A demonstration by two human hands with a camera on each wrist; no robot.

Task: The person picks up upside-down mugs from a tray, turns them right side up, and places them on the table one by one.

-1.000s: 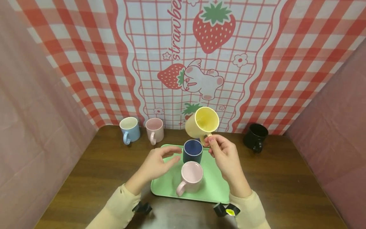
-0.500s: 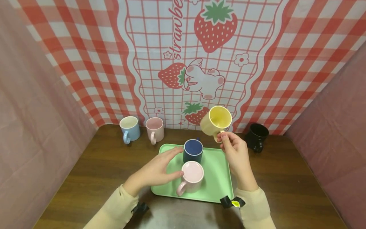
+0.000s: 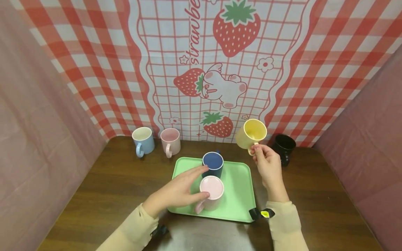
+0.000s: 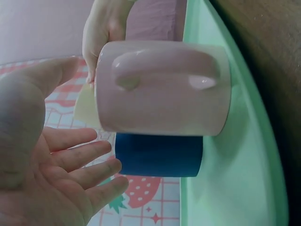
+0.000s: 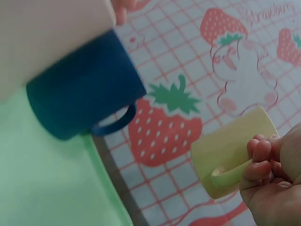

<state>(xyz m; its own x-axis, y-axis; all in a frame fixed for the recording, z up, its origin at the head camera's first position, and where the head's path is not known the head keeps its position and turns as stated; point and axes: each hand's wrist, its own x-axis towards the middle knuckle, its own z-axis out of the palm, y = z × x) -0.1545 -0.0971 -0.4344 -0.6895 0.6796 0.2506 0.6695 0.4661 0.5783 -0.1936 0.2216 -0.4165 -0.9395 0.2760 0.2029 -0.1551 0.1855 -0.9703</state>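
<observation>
My right hand [image 3: 268,163] pinches the handle of a yellow mug [image 3: 244,136], held up off the table beyond the tray's back right corner. In the right wrist view the fingers curl round that handle, with the mug [image 5: 230,146] tilted. A pink mug [image 3: 213,202] and a dark blue mug [image 3: 216,173] stand one behind the other on a green tray [image 3: 240,205]. Over the tray's left side, my left hand [image 3: 179,190] spreads beside both mugs. Its fingers are straight in the left wrist view, and whether they touch either mug I cannot tell.
A light blue mug [image 3: 144,143] and another pink mug [image 3: 172,144] stand at the back left of the wooden table [image 3: 103,188]. A black mug [image 3: 281,144] at the back right is partly behind my right hand. A strawberry-print cloth [image 3: 201,42] hangs behind.
The yellow mug has moved right, away from above the blue mug, in my right hand. My left hand has shifted right, nearer the pink and blue mugs.
</observation>
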